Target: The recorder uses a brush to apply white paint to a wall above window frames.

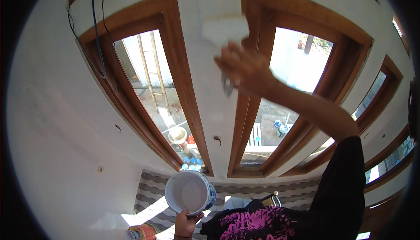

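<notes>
My right hand is raised and closed around the handle of a wide, flat paintbrush. Its broad white head is blurred and lies over the white wall strip between two wooden window frames; I cannot tell whether it touches the wall. The grey handle end, with a hole in it, shows below my fingers. Low in the view, my left hand grips the near rim of a paint bucket. The bucket is tilted towards me, and pale paint coats its inside.
Brown window frames flank the wall strip. Cables hang over the left frame. Wires poke from the wall at a small hole. A reddish container stands on the floor at lower left. Outside leans a bamboo ladder.
</notes>
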`<act>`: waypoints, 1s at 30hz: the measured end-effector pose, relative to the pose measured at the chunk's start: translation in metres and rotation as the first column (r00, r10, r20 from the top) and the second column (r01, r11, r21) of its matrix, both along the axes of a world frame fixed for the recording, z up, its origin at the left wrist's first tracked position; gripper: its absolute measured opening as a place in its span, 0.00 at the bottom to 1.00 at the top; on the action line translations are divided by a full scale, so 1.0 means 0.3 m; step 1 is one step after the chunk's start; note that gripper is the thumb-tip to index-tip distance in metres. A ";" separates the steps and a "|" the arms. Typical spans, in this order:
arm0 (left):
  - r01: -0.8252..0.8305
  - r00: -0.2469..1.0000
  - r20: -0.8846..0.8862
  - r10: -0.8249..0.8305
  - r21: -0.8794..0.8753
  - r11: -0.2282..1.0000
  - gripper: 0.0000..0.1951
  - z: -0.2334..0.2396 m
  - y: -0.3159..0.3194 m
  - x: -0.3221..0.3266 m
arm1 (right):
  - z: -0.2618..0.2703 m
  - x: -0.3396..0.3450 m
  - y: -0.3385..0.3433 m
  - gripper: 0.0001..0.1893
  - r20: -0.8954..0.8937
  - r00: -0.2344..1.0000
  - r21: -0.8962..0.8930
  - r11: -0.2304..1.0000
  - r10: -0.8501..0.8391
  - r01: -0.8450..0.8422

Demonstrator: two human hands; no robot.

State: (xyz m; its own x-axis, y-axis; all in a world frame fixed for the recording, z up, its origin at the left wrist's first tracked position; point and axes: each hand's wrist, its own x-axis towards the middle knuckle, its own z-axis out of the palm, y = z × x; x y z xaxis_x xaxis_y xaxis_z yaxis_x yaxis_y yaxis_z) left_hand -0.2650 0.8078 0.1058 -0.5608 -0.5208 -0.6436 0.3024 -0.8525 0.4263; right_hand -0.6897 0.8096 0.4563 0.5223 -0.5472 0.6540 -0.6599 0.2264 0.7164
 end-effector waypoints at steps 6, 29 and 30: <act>0.141 0.988 0.118 -0.100 -0.426 0.894 0.17 0.010 0.050 0.005 | -0.299 0.112 0.038 0.17 0.107 0.994 0.326 0.945 -0.009 -0.027; -0.022 0.999 -0.048 0.018 -0.075 0.997 0.19 -0.075 0.003 -0.067 | 0.992 0.232 0.055 0.11 0.243 0.962 -0.012 0.992 0.122 -0.123; -0.039 0.994 -0.101 0.033 -0.061 0.997 0.19 -0.068 0.007 -0.072 | 0.963 0.185 0.017 0.11 0.099 0.992 -0.051 0.996 0.077 -0.072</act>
State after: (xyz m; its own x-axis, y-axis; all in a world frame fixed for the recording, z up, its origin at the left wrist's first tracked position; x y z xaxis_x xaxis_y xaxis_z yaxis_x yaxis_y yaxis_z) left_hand -0.2865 0.8098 0.0855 -0.6010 -0.5793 -0.5507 0.3764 -0.8130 0.4443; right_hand -0.6343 0.8147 0.7451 0.4905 -0.4766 0.7296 -0.7443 0.2062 0.6352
